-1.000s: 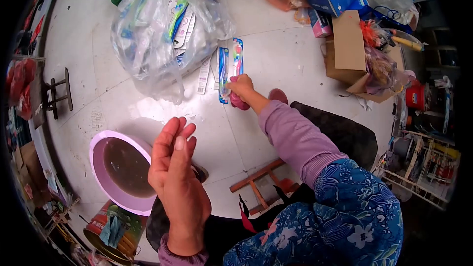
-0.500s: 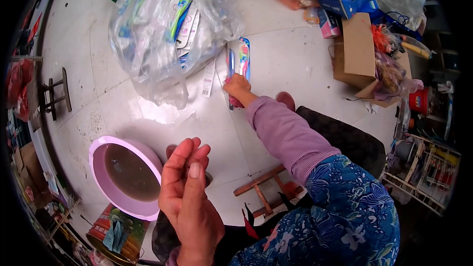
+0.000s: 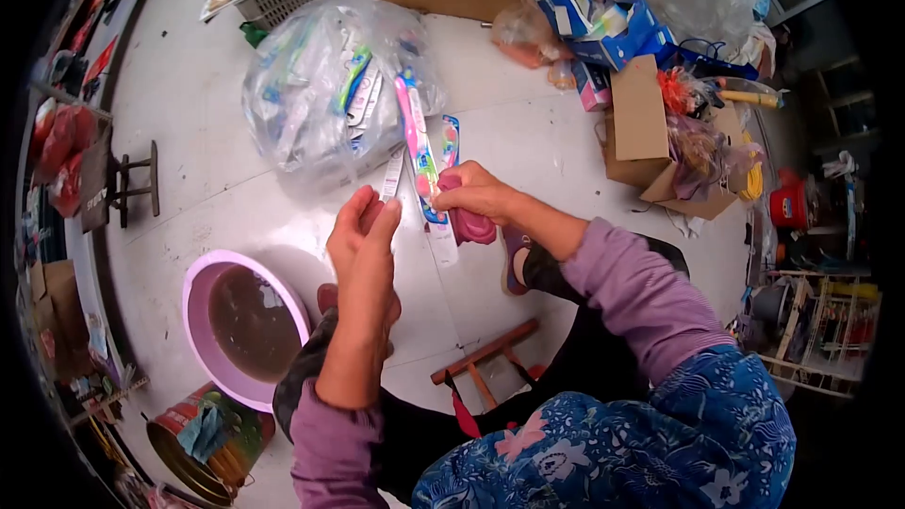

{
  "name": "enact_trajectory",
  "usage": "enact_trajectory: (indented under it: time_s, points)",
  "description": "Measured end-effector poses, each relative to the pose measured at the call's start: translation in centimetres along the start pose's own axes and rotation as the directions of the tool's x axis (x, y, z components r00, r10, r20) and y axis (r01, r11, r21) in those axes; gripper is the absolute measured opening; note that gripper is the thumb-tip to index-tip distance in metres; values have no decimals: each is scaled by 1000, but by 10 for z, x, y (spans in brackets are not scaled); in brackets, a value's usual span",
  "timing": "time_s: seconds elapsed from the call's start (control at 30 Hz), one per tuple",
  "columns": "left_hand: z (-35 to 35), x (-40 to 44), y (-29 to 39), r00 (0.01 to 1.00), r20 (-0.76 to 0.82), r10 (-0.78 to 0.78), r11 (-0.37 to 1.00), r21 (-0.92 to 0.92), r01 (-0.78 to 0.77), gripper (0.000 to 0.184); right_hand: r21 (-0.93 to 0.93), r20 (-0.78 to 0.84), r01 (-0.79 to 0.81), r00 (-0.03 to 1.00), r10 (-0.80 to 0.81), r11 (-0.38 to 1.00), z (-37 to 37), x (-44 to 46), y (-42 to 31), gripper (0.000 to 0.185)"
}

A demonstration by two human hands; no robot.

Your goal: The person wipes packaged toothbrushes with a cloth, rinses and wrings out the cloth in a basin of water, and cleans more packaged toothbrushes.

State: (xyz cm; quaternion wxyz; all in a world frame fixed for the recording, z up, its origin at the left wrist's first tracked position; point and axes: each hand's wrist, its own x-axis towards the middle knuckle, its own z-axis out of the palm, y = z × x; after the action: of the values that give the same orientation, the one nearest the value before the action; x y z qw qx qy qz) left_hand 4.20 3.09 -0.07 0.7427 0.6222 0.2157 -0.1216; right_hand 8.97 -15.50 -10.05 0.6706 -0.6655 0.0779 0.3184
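Note:
My right hand (image 3: 476,196) grips the lower end of a packaged toothbrush (image 3: 415,123) with a pink handle, lifted and pointing away from me. The same hand also has a folded pink cloth (image 3: 474,226) bunched under its fingers. Another packaged toothbrush (image 3: 452,135) lies on the floor just beyond. My left hand (image 3: 361,240) is raised to the left of the package, apart from it, with loosely curled fingers and nothing visible in them. A large clear plastic bag (image 3: 302,104) full of packaged toothbrushes sits on the floor ahead.
A pink basin (image 3: 196,320) of murky water stands at left, beside a tipped metal tin (image 3: 193,452) with a blue cloth. A wooden stool (image 3: 485,351) is between my legs. Open cardboard box (image 3: 639,118), blue boxes (image 3: 617,33) and a grey crate (image 3: 297,0) lie around.
My right hand has lifted a packaged toothbrush from the floor and brought it nearer, with the pink cloth. My left hand has moved forward toward it. The view has shifted.

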Motion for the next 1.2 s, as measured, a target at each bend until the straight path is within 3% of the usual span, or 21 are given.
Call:
enact_trajectory:
  time_s: [0.13, 0.2, 0.3, 0.4, 0.57, 0.83, 1.03, 1.2]
  points:
    - [13, -7, -6, 997, 67, 26, 996, 85, -31, 74, -291, 110, 176, 983, -150, 940, 20, -60, -43, 17]
    - [16, -10, -14, 954, 295, 50, 995, -98, -21, 65, -351, 130, 229, 972, -194, 908, 30, -82, -45, 18]
    - [17, -10, -26, 965, 257, 54, 992, -123, -22, 53, -507, 95, 253, 967, -238, 824, 41, -109, -58, 20]
    - [12, -6, -24, 943, 331, 32, 965, -256, 58, 45, -350, 59, 208, 978, -200, 913, 46, -120, -67, 22]
    - [11, -8, -15, 922, 379, 87, 932, -358, 60, 37, 48, 188, 159, 968, -165, 986, 30, -110, -59, 19]
    - [10, -2, -22, 880, 460, 114, 933, -354, 64, 40, 113, 226, 101, 966, -124, 988, 12, -113, -60, 18]
    - [9, -7, -12, 930, 359, -79, 872, -428, 239, 43, 152, 150, 110, 980, -133, 982, -4, -120, -72, 22]
    - [8, -9, -19, 889, 452, -73, 851, -437, 292, 40, 250, 117, 80, 987, -113, 965, -14, -118, -73, 25]
